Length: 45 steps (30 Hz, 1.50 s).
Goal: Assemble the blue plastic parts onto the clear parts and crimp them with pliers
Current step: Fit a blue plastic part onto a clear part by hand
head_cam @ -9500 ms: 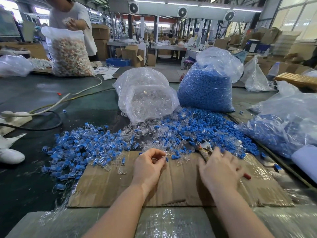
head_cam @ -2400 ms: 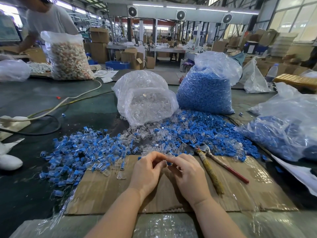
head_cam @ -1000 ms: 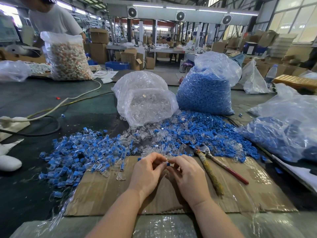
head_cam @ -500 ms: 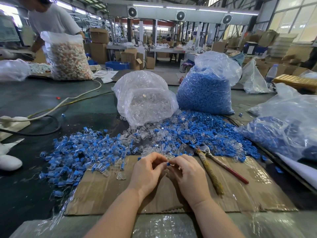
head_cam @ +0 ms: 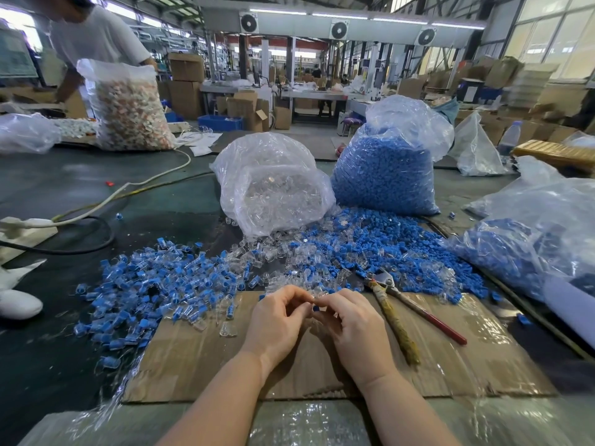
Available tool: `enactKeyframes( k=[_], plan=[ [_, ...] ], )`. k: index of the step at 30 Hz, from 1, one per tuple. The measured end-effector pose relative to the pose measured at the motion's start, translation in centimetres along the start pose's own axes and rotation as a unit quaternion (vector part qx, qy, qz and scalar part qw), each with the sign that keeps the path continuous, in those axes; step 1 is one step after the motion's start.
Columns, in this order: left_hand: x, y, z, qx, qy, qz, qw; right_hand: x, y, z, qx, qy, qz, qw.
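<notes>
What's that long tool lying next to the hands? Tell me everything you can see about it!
It is a pair of pliers lying flat on the cardboard sheet, to the right of the right hand. Neither hand touches it. The short metal head looks grey and shiny and points away, into the pile of loose blue and clear parts. Two long handles spread toward the person: one red and thin, the other wrapped in worn yellowish-brown material, which looks frayed and dirty.

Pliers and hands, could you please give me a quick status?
Left hand and right hand together pinching a blue part. Pliers idle on cardboard, right of hands. Nothing blocking.
</notes>
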<state>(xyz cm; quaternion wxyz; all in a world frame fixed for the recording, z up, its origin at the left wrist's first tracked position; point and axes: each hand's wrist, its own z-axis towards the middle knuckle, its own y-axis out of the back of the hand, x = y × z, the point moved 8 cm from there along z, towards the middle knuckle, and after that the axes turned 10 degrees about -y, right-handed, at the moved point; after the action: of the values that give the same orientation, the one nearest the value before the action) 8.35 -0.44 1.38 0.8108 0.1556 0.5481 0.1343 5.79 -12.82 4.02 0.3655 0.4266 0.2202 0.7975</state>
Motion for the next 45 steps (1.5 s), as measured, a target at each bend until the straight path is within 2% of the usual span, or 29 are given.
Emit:
enactKeyframes(
  k=[12,45],
  plan=[
    [0.18,-0.03,0.00,-0.005,0.004,-0.007,1.000,0.39,0.33,-0.11,-0.022,0.030,0.020,0.999],
    [-0.34,0.05,0.07,0.002,-0.029,0.013,0.999,-0.03,-0.19,-0.04,-0.010,0.018,-0.006,1.000]
  ],
)
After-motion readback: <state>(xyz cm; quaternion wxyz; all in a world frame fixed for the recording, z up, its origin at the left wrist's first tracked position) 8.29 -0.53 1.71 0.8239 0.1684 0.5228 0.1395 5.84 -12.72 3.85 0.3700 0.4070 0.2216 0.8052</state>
